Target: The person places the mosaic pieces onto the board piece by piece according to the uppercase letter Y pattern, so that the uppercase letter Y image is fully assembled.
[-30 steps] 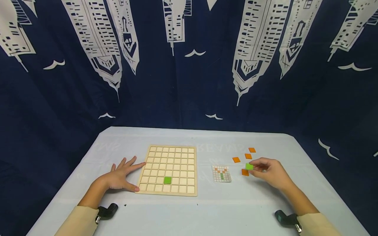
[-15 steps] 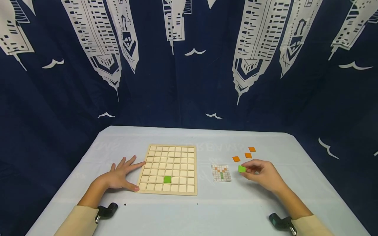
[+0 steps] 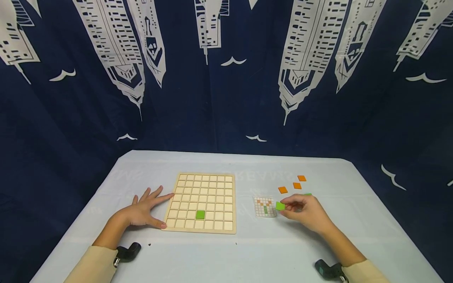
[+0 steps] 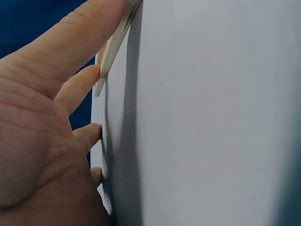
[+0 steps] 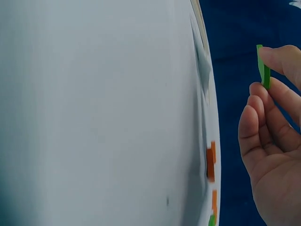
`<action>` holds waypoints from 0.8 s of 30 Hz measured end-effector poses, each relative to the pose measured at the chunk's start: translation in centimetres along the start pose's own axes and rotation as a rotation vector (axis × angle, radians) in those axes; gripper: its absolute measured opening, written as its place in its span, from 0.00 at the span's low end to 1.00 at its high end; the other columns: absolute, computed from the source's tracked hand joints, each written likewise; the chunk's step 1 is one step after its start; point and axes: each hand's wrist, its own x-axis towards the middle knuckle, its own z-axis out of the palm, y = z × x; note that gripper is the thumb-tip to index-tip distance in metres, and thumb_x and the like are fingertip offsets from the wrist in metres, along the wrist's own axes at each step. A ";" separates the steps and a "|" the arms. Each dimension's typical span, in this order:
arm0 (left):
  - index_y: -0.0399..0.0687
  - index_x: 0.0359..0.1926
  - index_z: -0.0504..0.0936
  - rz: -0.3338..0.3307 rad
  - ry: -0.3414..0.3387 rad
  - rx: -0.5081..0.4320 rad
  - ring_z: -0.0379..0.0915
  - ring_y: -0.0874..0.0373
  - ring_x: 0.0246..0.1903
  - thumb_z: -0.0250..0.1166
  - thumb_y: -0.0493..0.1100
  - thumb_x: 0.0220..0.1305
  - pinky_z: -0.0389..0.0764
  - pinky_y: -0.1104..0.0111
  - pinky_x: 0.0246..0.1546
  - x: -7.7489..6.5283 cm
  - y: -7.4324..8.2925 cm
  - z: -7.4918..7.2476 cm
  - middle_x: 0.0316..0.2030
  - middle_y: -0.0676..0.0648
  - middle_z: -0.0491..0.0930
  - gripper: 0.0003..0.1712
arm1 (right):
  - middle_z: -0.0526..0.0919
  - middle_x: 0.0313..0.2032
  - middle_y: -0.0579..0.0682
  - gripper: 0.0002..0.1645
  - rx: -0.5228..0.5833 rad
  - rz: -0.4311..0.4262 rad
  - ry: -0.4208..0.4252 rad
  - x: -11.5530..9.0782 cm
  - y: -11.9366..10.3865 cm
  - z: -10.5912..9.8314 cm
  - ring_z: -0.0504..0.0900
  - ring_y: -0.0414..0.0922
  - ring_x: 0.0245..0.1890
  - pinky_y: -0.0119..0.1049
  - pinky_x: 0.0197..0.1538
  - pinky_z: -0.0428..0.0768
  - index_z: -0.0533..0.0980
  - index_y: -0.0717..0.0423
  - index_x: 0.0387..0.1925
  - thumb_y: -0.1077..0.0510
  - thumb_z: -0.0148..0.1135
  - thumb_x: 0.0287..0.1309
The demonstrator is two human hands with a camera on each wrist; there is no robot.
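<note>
In the head view, between four and five o'clock, a bright green square tile [image 3: 280,206] is partly covered by the pinching fingertips of the right hand [image 3: 307,212]. Behind that hand, at four o'clock, a second bright green tile [image 3: 308,194] shows only as a sliver. A dark speck [image 3: 149,244] at seven o'clock is too tiny to identify (raised or flat, there is no telling).

In the left wrist view, the left hand [image 4: 49,122] is cropped at nine o'clock; its thumb hides part of a pale wooden gridded board [image 4: 114,47], itself cropped toward eleven. In the right wrist view, the right hand is cropped at three.
</note>
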 end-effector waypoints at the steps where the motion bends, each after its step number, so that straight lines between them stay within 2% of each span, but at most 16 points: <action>1: 0.60 0.79 0.61 -0.001 -0.001 0.000 0.23 0.21 0.77 0.83 0.63 0.40 0.26 0.20 0.64 0.0 0.0 0.0 0.81 0.31 0.39 0.65 | 0.87 0.31 0.47 0.13 0.001 -0.008 -0.004 0.0 -0.1 0.2 0.82 0.37 0.30 0.31 0.35 0.85 0.87 0.55 0.39 0.61 0.80 0.49; 7: 0.60 0.79 0.61 -0.004 -0.001 0.002 0.23 0.21 0.77 0.83 0.63 0.39 0.26 0.20 0.64 -0.1 0.1 -0.1 0.81 0.31 0.39 0.66 | 0.86 0.31 0.47 0.14 0.027 -0.042 -0.033 0.3 -1.1 1.3 0.82 0.37 0.30 0.31 0.35 0.85 0.88 0.54 0.39 0.62 0.80 0.48; 14: 0.60 0.79 0.61 0.005 -0.007 0.000 0.22 0.21 0.77 0.82 0.64 0.40 0.26 0.20 0.64 0.2 0.1 0.0 0.81 0.31 0.38 0.65 | 0.87 0.32 0.49 0.15 0.067 -0.064 -0.061 0.8 -2.1 2.7 0.83 0.36 0.30 0.30 0.35 0.85 0.88 0.57 0.40 0.61 0.81 0.47; 24: 0.61 0.79 0.62 0.003 0.002 0.003 0.23 0.21 0.77 0.83 0.63 0.39 0.26 0.20 0.64 0.1 0.0 0.0 0.81 0.32 0.39 0.65 | 0.87 0.30 0.46 0.14 0.086 -0.114 -0.121 1.9 -3.4 4.7 0.82 0.37 0.29 0.30 0.34 0.85 0.88 0.53 0.38 0.60 0.82 0.47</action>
